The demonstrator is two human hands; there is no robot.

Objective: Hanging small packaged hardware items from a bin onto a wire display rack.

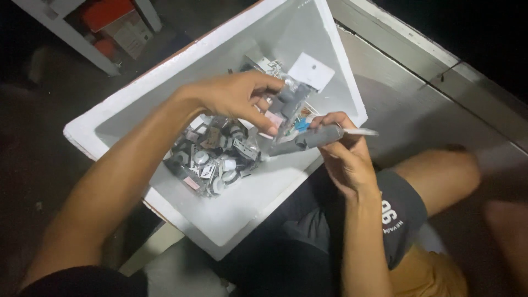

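Head cam: left hand (234,99) pinches a clear parts bag (286,113) at 3 o'clock, right hand (344,157) grips its lower end, bag's length running 1-to-7.

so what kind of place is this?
Probably a home or small workshop floor, dimly lit: the person sits on the ground with a white foam box of bagged small parts at their knees, beside a white shelf frame.

Left hand (234,99) comes in from the lower left, forearm stretched out, fingers (263,120) curled down and pinched together. Right hand (344,157) is up from below, wrist bent, fingers closed in a grip.
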